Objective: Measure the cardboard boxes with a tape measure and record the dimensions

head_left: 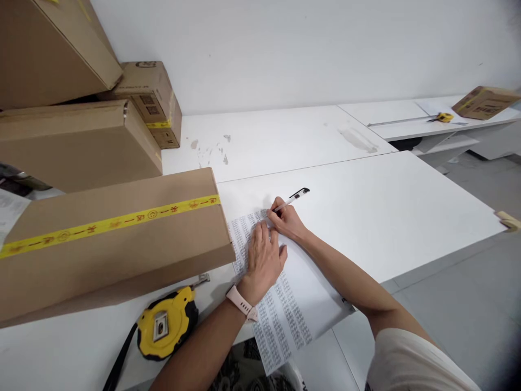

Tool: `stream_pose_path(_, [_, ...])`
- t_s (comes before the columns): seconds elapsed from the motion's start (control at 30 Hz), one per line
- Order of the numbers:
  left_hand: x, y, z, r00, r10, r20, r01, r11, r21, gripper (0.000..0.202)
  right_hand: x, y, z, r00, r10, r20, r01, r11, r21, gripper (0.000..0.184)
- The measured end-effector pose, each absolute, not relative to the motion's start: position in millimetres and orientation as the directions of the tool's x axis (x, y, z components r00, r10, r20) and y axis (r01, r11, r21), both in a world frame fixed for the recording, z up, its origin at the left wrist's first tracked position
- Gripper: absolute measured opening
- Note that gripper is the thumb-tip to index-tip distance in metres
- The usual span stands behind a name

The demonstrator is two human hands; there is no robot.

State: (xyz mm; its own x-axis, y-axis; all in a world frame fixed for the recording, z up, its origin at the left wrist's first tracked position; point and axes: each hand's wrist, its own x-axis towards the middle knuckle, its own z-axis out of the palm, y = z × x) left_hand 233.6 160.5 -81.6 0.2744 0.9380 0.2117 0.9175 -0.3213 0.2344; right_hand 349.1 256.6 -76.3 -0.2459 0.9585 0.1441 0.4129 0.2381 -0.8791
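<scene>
A printed sheet of paper [285,315] covered in small rows of text lies on the white table [386,217], its near corner hanging over the edge. My left hand [264,258] lies flat on the sheet, fingers stretched out, a pink-strapped watch on the wrist. My right hand [287,220] is closed round a white pen with a black cap [293,197], its tip touching the top of the sheet. A long cardboard box with yellow tape [109,244] lies just left of the paper.
A yellow tape measure [165,325] sits by the near table edge, left of my left arm. More cardboard boxes [81,136] are stacked at the back left. On a far desk lie another tape measure [443,117] and a small box [484,102].
</scene>
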Motion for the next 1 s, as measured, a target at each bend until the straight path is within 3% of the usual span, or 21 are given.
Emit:
stream_pose_path(0.47, [234.2, 160.1, -84.5, 0.273, 0.927, 0.257, 0.934, -0.319, 0.157, 0.047, 348.5, 256.7, -78.0, -0.257, 0.956, 0.142, 0.412, 0.241, -0.879, 0.019])
stream_pose_path(1.0, [234.4, 160.4, -80.0, 0.27, 0.935, 0.23, 0.929, -0.316, 0.192, 0.046, 349.8, 258.7, -81.3, -0.254, 0.957, 0.142, 0.43, 0.243, -0.87, 0.016])
